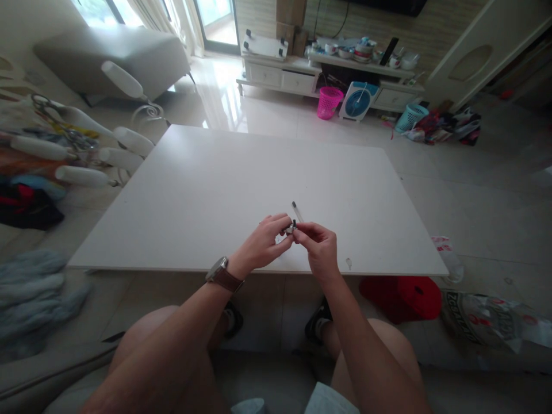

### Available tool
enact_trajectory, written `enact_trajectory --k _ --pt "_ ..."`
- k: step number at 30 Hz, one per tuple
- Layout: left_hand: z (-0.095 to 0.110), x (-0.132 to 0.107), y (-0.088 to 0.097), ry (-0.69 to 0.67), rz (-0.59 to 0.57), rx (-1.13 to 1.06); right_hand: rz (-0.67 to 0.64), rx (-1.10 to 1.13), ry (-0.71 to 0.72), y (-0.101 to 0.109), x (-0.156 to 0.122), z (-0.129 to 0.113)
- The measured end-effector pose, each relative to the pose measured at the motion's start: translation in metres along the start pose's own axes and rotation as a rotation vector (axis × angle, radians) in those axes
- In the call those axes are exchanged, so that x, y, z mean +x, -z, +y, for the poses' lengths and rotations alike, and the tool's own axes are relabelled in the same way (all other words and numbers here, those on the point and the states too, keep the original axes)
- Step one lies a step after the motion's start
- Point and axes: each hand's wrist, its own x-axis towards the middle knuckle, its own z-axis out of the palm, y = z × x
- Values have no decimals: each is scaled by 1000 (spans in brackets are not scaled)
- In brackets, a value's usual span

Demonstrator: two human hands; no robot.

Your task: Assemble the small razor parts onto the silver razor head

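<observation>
My left hand [275,237], with a watch on its wrist, is closed around a small silver-and-black metal piece [290,229]. My right hand [318,244] meets it from the other side, thumb and fingertips pinched at the same piece. The fingers cover much of it, so I cannot tell its exact kind. Just beyond the right fingers, a thin clear stick with a dark tip [297,210] lies on the white table [224,190]. Near the front edge, right of my right hand, lies a small flat key-shaped item [349,263].
White lamp shades on curled metal arms [129,141] stand by the table's left edge. A red stool [416,296] and a printed bag [487,319] are on the floor at right. Beyond the table are a pink basket [330,103], a blue fan [359,100] and a low cabinet [276,77].
</observation>
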Motion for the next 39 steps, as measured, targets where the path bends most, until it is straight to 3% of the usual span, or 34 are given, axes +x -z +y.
enact_trajectory --k 10,30,39 --pt "1 -1 3 -77 -23 55 16 12 -6 -2 0 2" --pt "2 -2 4 -98 -5 75 31 -31 1 -1 -1 3" --pt "6 0 5 -79 -20 83 80 -109 76 -6 -3 -4"
